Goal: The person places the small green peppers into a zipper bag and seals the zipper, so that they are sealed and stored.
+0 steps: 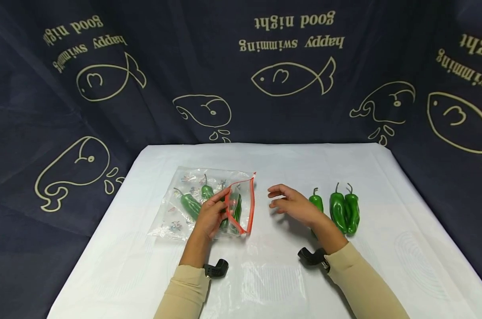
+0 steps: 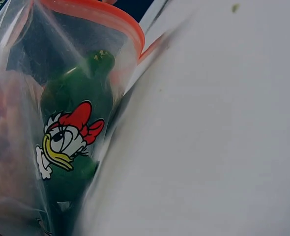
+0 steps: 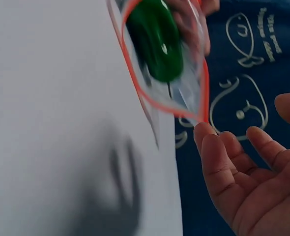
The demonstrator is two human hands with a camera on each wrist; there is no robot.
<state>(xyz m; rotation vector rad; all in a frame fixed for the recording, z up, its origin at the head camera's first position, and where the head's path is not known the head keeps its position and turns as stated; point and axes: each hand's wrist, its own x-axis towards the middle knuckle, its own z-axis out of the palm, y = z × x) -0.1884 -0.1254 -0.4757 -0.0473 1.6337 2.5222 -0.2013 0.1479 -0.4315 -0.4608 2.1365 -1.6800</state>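
A clear zip bag (image 1: 165, 217) with a red-edged mouth lies on the table, its opening spread toward the right. My left hand (image 1: 213, 215) grips the bag by the near side of its mouth. Several green peppers (image 1: 190, 206) are inside; one pepper (image 3: 157, 44) shows through the opening in the right wrist view. The left wrist view has a pepper (image 2: 78, 93) behind a printed cartoon duck on the plastic. To the right of the bag, my right hand (image 1: 294, 206) hovers with loosely bent fingers and nothing in them.
Three more green peppers lie on the right of the white-covered table (image 1: 384, 266): one pepper (image 1: 316, 201) partly behind my right forearm, and a pair of peppers (image 1: 344, 212) side by side. A dark blue printed cloth (image 1: 296, 119) hangs behind the table.
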